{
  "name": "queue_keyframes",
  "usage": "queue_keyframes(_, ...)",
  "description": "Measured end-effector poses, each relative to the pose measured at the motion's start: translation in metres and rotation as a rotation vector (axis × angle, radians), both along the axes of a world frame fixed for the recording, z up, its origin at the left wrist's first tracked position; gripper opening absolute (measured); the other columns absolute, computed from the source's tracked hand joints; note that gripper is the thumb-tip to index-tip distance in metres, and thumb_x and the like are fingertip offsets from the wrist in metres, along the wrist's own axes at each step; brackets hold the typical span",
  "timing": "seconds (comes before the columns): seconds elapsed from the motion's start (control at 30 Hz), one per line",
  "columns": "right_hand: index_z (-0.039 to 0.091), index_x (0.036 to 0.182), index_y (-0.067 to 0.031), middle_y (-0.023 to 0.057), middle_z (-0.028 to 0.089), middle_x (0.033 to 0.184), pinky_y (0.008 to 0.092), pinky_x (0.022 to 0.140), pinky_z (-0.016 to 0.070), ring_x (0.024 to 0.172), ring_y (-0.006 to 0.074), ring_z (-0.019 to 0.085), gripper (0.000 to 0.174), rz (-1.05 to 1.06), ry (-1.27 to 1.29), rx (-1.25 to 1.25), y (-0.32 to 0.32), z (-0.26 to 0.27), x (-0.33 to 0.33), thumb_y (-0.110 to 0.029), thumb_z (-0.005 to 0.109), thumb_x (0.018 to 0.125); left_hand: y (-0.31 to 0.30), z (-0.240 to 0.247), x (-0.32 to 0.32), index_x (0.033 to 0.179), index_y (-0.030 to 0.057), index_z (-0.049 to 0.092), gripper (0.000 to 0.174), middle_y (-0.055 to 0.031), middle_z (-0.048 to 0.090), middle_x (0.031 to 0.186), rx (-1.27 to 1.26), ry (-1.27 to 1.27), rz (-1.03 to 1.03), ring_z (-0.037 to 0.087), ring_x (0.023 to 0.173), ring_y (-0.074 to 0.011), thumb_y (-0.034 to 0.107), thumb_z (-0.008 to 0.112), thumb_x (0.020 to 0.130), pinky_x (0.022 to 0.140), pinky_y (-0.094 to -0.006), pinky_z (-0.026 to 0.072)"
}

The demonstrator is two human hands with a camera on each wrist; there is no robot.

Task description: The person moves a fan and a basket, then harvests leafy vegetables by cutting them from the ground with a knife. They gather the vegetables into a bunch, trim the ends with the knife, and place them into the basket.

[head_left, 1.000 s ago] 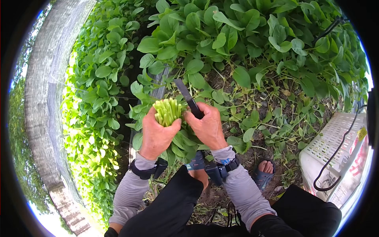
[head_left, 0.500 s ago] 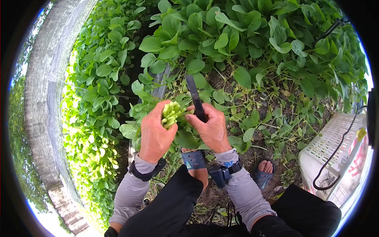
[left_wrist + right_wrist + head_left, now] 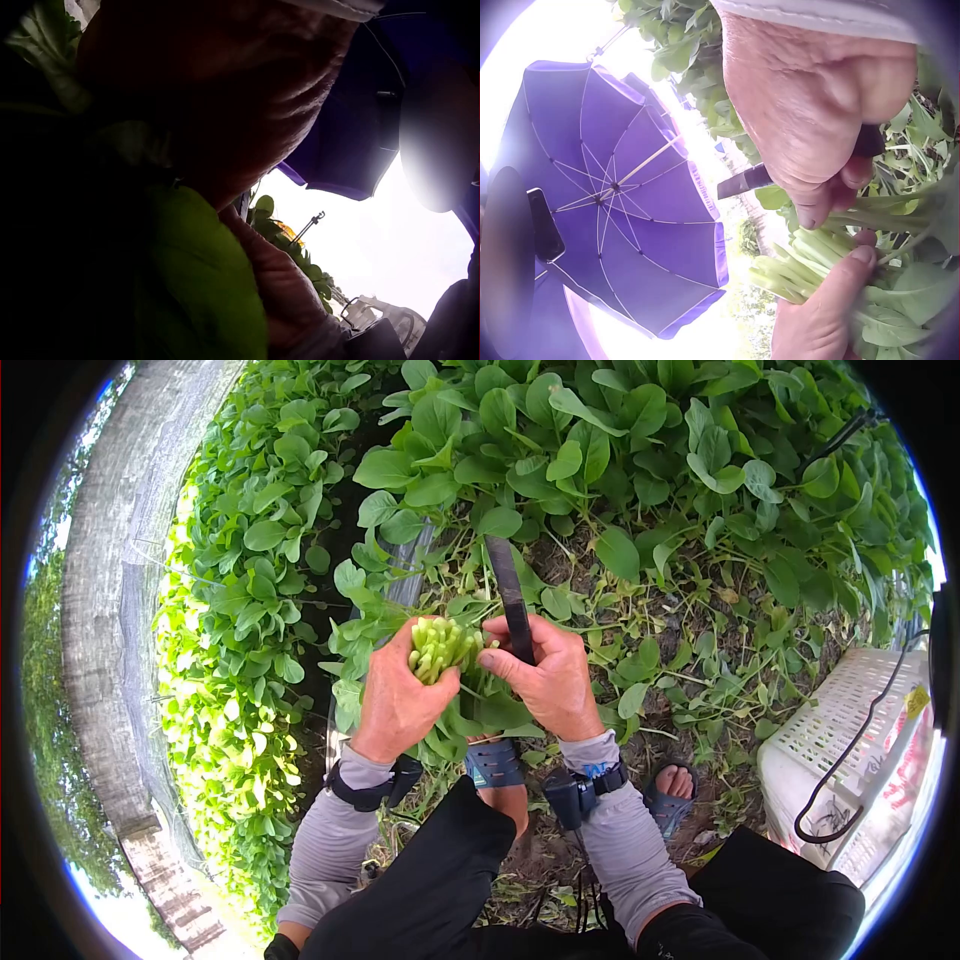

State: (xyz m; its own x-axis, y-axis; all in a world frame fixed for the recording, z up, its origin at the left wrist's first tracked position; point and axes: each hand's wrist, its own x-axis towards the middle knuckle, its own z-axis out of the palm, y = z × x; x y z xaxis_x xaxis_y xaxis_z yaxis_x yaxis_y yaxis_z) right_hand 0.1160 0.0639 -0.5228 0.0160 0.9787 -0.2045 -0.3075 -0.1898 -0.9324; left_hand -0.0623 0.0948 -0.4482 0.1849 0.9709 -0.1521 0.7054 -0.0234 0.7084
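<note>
as the bunch (image 3: pixel 440 648) stands with its pale stem ends uppermost, the left hand (image 3: pixel 400 695) grips it, fingers and thumb wrapped round the stems. the right hand (image 3: pixel 550 678), just beside the bunch, is curled round the knife (image 3: pixel 510 595); the dark blade points away from the body. below the bunch lie a sandal (image 3: pixel 493 765) and, farther right, a second sandal (image 3: pixel 668 810). leafy plants (image 3: pixel 640 440) grow beyond the hands, and a white crate (image 3: pixel 850 690) sits at the right. the right wrist view shows a purple umbrella (image 3: pixel 645 240) overhead.
</note>
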Motion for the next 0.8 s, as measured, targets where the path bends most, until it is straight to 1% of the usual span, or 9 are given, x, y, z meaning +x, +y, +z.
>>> queue_keyframes(0.1,0.072,0.111,0.0014,0.0025,0.069,0.095,0.0261,0.078,0.0538,0.087,0.0078,0.064,0.027,0.004,-0.01,0.104,0.002,0.0,0.001,-0.008,0.082,0.088,0.0,0.004,0.004,0.119,-0.0008,0.063,0.041,-0.0157,0.074,0.095,-0.022,0.002,-0.06,0.073,0.086,-0.0263,0.006,0.073,0.08,0.081,-0.0361,0.0569)
queue_keyframes(0.27,0.069,0.108,0.0008,-0.0028,0.066,0.084,0.0232,0.065,0.0487,0.074,0.0046,0.057,0.023,-0.011,0.161,-0.056,0.0,0.013,0.003,-0.01,0.08,0.091,0.001,0.006,0.004,0.117,0.0012,0.064,0.045,-0.0125,0.074,0.104,-0.137,-0.188,-0.068,0.073,0.089,-0.0286,0.005,0.081,0.075,0.084,-0.0367,0.0569)
queue_keyframes(0.33,0.069,0.109,0.0004,-0.0036,0.065,0.084,0.0224,0.064,0.0476,0.072,0.0039,0.056,0.022,-0.031,0.196,-0.071,-0.005,0.013,-0.003,-0.01,0.08,0.092,0.005,-0.002,-0.001,0.115,0.0005,0.064,0.047,-0.0095,0.073,0.109,0.058,-0.1,-0.21,0.071,0.093,-0.0225,0.004,0.085,0.074,0.086,-0.0341,0.0562)
queue_keyframes(0.47,0.069,0.108,-0.0003,-0.0039,0.066,0.084,0.0204,0.061,0.046,0.07,0.0023,0.055,0.021,-0.101,0.33,-0.118,-0.02,0.01,-0.015,-0.011,0.079,0.093,0.007,-0.014,-0.007,0.115,-0.0008,0.064,0.044,-0.0073,0.072,0.109,0.092,-0.178,-0.302,0.068,0.096,-0.0144,0.003,0.085,0.077,0.087,-0.0303,0.0552)
queue_keyframes(0.53,0.069,0.108,-0.0006,-0.0039,0.066,0.084,0.0201,0.06,0.0459,0.069,0.0021,0.055,0.021,-0.118,0.351,-0.121,-0.026,0.009,-0.022,-0.011,0.078,0.093,-0.002,-0.006,-0.005,0.115,-0.0007,0.064,0.041,-0.0055,0.072,0.106,-0.31,-0.363,-0.072,0.066,0.096,-0.01,0.003,0.084,0.079,0.085,-0.028,0.0552)
queue_keyframes(0.7,0.069,0.108,-0.0012,-0.0046,0.065,0.083,0.0209,0.059,0.0461,0.068,0.0024,0.056,0.022,-0.075,0.444,-0.189,-0.023,0.002,-0.032,-0.018,0.077,0.097,0.007,0.008,-0.024,0.116,0.0004,0.064,0.041,-0.0038,0.072,0.108,-0.398,-0.234,-0.063,0.066,0.093,-0.0107,0.002,0.084,0.08,0.084,-0.0292,0.0544)
queue_keyframes(0.73,0.068,0.11,0.0013,0.0043,0.069,0.082,0.0292,0.061,0.05,0.065,0.0152,0.062,0.022,-0.034,0.358,-0.215,-0.021,-0.007,-0.034,-0.017,0.073,0.097,0.015,0.017,-0.028,0.114,-0.0019,0.063,0.04,-0.0102,0.072,0.102,-0.276,-0.015,-0.138,0.068,0.086,-0.0218,0.006,0.081,0.079,0.08,-0.0337,0.055)
queue_keyframes(0.77,0.068,0.11,0.0013,0.0043,0.069,0.082,0.0292,0.061,0.05,0.065,0.0152,0.062,0.022,-0.03,0.359,-0.215,-0.019,-0.018,-0.036,-0.017,0.073,0.097,0.023,0.025,-0.033,0.112,-0.0042,0.062,0.039,-0.0166,0.072,0.096,-0.151,0.205,-0.21,0.07,0.078,-0.0329,0.01,0.077,0.079,0.075,-0.0381,0.0556)
queue_keyframes(0.8,0.067,0.111,0.003,0.0116,0.07,0.084,0.0355,0.064,0.0514,0.068,0.0264,0.064,0.022,0.029,-0.034,-0.119,-0.016,-0.029,-0.038,-0.014,0.069,0.097,0.029,0.029,-0.038,0.114,-0.0057,0.06,0.044,-0.0249,0.069,0.096,-0.078,0.306,-0.22,0.065,0.083,-0.0468,0.013,0.074,0.077,0.077,-0.0455,0.0543)
